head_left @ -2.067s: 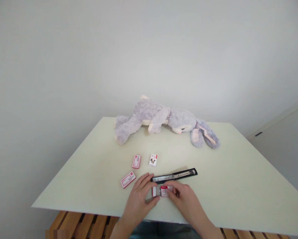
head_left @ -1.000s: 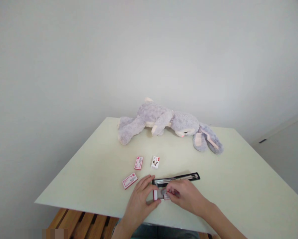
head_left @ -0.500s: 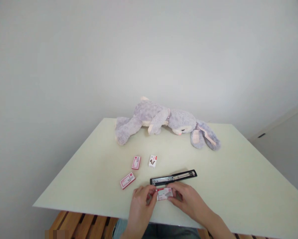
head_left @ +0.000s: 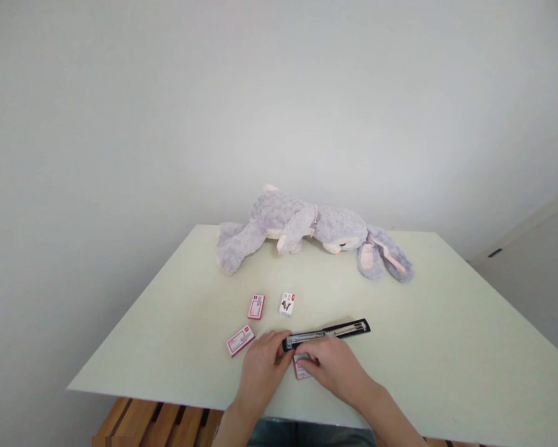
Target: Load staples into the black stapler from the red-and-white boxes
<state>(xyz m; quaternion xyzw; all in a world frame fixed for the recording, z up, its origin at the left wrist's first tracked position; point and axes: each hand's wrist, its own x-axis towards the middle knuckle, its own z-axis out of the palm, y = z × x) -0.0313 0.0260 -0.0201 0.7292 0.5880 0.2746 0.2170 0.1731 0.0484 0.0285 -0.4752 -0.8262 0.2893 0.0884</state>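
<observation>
A black stapler (head_left: 348, 328) lies opened out flat near the front of the table, its metal staple channel facing up. My left hand (head_left: 261, 365) is closed on the stapler's left end, thumb in front and fingers behind. My right hand (head_left: 335, 365) has its fingers bent together at the channel's near side. Whatever it pinches, if anything, is hidden. Partly under that hand lies a small red and white staple box (head_left: 300, 369) on the table. Left of my hands are two more red and white boxes, one nearer (head_left: 240, 340) and one farther (head_left: 256, 307).
A white box with a dark clip picture (head_left: 286, 304) stands behind the stapler. Along the back of the pale table (head_left: 167, 323) a grey plush rabbit (head_left: 283, 214) lies on its side, against the wall. Wooden slats (head_left: 167, 425) show below the front edge.
Both hands have let go of the staple box, which now lies on the table. My left hand has moved onto the stapler's left end, and my right hand has shifted up to its channel.
</observation>
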